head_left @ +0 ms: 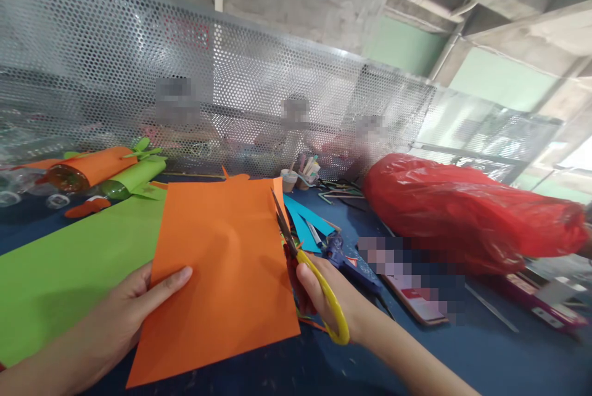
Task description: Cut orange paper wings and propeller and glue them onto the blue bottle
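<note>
An orange sheet of paper (222, 272) is held up in front of me. My left hand (148, 297) grips its left edge, thumb on top and the other fingers hidden behind. In my right hand (328, 285) is a pair of scissors (335, 316) with yellow and red handles. Its dark blades lie along the sheet's right edge near the top corner, where a narrow strip of paper bends up. Beneath and to the left lies a large green sheet (83, 266). Blue paper pieces (308, 223) and a blue glue gun (354, 263) are just beyond my right hand.
Plastic bottles wrapped in orange (102, 168) and green paper (143, 177) lie at the left. Cups with pens (308, 171) stand at the back before a perforated metal screen (277, 75). A phone (416, 294) and a red plastic bag (453, 211) occupy the right side.
</note>
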